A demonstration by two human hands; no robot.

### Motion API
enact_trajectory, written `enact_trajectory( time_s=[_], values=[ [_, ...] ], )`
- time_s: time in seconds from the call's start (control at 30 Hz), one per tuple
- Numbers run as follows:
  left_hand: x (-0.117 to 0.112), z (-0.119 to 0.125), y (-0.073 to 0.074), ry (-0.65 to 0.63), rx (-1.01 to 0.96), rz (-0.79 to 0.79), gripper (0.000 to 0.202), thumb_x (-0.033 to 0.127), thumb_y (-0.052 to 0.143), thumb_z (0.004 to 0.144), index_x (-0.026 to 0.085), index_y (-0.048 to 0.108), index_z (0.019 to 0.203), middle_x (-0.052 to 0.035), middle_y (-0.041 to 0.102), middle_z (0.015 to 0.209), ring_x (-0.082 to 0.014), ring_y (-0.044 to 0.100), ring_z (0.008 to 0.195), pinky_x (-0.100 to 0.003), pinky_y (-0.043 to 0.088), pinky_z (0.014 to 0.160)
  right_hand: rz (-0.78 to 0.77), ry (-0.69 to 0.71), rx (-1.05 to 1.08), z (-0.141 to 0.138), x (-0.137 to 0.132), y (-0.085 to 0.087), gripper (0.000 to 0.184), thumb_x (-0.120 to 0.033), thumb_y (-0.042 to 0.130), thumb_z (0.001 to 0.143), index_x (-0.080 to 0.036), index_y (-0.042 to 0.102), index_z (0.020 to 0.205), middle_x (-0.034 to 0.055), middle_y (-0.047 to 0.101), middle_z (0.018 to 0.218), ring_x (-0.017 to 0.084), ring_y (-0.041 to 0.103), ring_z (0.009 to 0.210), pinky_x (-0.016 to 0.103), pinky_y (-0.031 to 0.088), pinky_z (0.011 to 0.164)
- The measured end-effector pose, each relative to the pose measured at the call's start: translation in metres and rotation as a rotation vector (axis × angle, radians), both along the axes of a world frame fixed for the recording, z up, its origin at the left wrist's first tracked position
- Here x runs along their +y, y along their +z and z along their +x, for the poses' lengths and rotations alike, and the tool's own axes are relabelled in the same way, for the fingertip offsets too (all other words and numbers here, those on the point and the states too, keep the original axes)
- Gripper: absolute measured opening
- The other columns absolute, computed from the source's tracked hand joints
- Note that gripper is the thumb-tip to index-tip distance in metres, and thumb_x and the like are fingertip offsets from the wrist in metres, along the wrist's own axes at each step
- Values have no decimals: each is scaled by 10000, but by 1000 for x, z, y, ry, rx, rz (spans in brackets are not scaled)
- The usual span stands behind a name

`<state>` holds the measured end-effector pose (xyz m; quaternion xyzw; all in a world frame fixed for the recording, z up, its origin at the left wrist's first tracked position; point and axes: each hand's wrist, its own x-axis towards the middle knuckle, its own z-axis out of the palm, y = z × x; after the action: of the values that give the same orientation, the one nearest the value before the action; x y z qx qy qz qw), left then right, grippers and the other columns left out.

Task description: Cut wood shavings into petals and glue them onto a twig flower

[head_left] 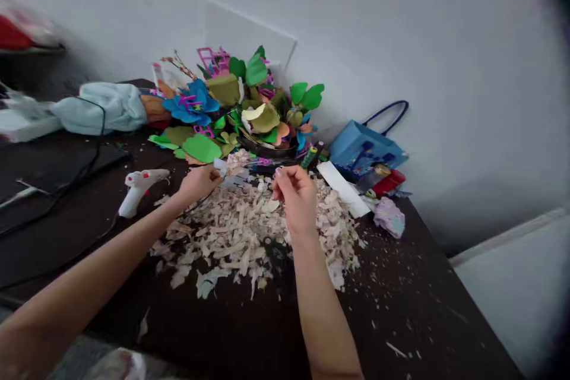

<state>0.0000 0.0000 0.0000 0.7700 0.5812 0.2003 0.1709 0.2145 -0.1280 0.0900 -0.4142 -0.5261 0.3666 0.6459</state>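
My left hand is closed around a small stick-like piece topped with a clump of pale shavings, held above the table. My right hand hovers just to the right of it, fingers pinched together on something too small to make out. Both hands are over a wide pile of pale paper or wood shavings spread on the dark table. A white glue gun lies to the left of my left hand.
A heap of colourful foam flowers and leaves stands behind the pile by the wall. A blue bag, a red item and a white strip lie at the right. Cables and a light blue cloth are on the left.
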Motion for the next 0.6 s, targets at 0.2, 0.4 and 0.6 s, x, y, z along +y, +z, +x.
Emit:
enact_trajectory(
  time_s=[0.2, 0.4, 0.6],
  values=[
    [-2, 2, -7, -11, -4, 29, 282, 417, 513, 785, 178, 649, 726, -111, 739, 784, -240, 665, 700, -266, 420, 560, -18, -11, -2, 0, 2, -2, 210, -358, 645, 864, -209, 574, 733, -41, 578, 599, 71, 492, 465, 210, 394, 452],
    [-3, 5, -5, 28, -22, 81, 267, 373, 487, 784, 173, 656, 733, -84, 720, 753, -221, 649, 699, -260, 391, 578, -42, -23, 11, -3, 2, -2, 203, -349, 654, 854, -200, 578, 740, -41, 592, 599, 65, 500, 462, 205, 380, 444],
    [1, 7, -3, 80, -2, 81, 258, 363, 499, 777, 170, 670, 753, -102, 728, 791, -241, 652, 715, -264, 366, 546, -51, -18, 17, -3, 1, 0, 207, -355, 656, 852, -196, 578, 746, -41, 595, 605, 63, 503, 461, 204, 383, 447]
  ],
)
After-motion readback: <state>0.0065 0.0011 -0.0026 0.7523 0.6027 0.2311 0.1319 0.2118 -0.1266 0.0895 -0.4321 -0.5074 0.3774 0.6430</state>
